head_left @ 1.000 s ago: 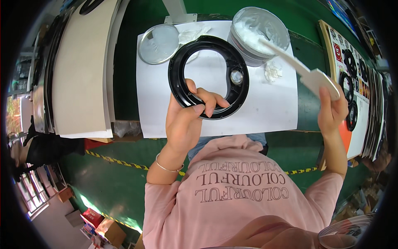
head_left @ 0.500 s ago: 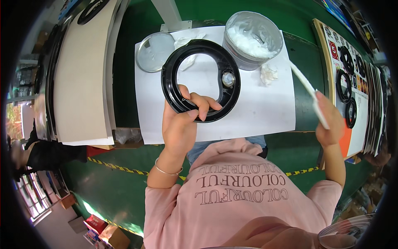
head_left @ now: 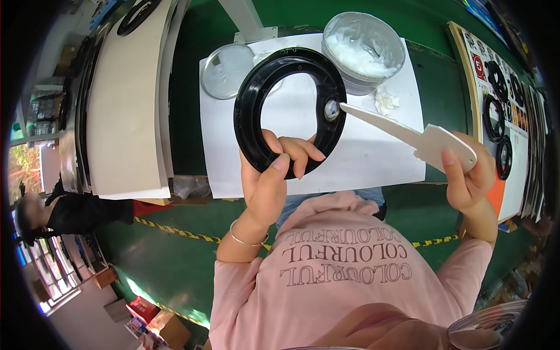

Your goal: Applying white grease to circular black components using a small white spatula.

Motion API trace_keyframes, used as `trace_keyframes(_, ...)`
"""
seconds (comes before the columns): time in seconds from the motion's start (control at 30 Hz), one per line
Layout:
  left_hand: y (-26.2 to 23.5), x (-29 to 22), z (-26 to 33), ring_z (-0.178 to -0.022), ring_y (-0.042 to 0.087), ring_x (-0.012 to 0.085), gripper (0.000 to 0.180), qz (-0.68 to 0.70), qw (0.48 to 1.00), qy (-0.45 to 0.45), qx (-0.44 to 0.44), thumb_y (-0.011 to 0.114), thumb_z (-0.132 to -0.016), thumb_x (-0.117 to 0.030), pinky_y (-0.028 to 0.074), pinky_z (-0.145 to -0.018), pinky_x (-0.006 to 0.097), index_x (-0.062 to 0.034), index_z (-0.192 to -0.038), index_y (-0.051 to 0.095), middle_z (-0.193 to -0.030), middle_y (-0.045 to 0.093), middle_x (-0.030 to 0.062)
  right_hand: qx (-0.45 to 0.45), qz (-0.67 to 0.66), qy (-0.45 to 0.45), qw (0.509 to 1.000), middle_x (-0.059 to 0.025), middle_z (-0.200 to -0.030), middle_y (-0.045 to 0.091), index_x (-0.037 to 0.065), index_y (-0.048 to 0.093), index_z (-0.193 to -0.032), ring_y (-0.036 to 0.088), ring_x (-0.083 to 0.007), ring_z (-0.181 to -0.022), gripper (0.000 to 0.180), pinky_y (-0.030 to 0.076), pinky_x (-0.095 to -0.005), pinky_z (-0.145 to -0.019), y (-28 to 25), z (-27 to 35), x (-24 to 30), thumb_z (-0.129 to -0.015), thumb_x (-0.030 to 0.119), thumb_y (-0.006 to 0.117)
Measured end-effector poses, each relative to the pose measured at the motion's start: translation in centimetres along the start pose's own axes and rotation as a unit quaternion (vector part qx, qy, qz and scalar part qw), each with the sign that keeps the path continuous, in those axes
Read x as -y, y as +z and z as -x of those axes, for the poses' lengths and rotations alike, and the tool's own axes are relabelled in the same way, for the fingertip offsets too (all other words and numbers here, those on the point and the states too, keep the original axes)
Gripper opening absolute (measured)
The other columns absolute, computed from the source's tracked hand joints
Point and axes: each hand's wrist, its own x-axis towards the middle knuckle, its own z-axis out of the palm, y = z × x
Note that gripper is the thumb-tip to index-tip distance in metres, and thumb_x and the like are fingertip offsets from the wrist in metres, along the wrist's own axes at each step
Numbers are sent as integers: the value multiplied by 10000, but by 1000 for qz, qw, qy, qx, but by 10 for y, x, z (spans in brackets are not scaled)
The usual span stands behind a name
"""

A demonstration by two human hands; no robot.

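My left hand (head_left: 279, 160) grips the lower rim of a black ring-shaped part (head_left: 248, 111), holding it up over white paper. On the ring's right side sits a round recess with a whitish, shiny filling (head_left: 332, 109). My right hand (head_left: 471, 175) is closed around the wide end of a white flat spatula (head_left: 402, 133). Its narrow tip points left and lies at the recess; whether it touches cannot be made out. Behind the ring to the right stands a clear tub (head_left: 364, 51) of white grease. A round clear lid (head_left: 224, 71) lies on the paper at the left.
Crumpled white tissue (head_left: 386, 101) lies beside the tub on the white paper (head_left: 373, 166). A stack of pale boards (head_left: 125, 111) stands at the left. On the right, a board with pictures carries several black rings (head_left: 493, 118). A white metal post (head_left: 244, 20) rises at the back.
My right hand has turned the spatula from edge-on to flat and brought its tip left to the ring's recess. The ring has tilted slightly in my left hand.
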Motion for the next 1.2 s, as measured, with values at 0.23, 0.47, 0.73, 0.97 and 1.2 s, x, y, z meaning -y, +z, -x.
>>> trace_keyframes(0.23,1,0,-1,-767,553,257,73,-22,999,11,25,414,-793,-44,309,-915,458,-57,-792,342,-588,465,94,-22,-97,182,978,-95,-733,596,-66,536,-917,554,-122,-616,185,419,-212,-543,6,1,4,-799,76,530)
trace_keyframes(0.47,9,1,-1,-794,555,250,81,-52,998,21,32,422,-795,-38,301,-925,430,-51,-757,352,-591,474,90,-40,-120,221,967,-66,-747,591,-65,530,-936,529,-82,-657,206,411,-192,-575,8,0,2,-811,99,539)
trace_keyframes(0.73,7,4,-1,-800,551,244,69,-76,995,27,58,408,-781,-19,298,-923,427,-51,-764,349,-597,474,88,-48,-79,200,975,-75,-733,591,-62,539,-917,531,-90,-637,196,417,-202,-559,7,-2,1,-803,97,547)
trace_keyframes(0.97,6,4,1,-775,539,245,106,-69,995,17,69,388,-777,4,296,-914,442,-51,-847,329,-616,462,89,-6,-13,25,1000,-132,-729,601,-41,561,-872,578,-188,-592,141,438,-241,-534,1,-7,-2,-745,16,536)
trace_keyframes(1.2,4,4,2,-770,534,243,124,-56,995,14,78,379,-785,18,291,-916,449,-50,-873,323,-625,457,89,103,-30,-114,988,-180,-795,610,-33,526,-863,597,-265,-636,192,468,-308,-560,-3,-21,-1,-674,-9,502)
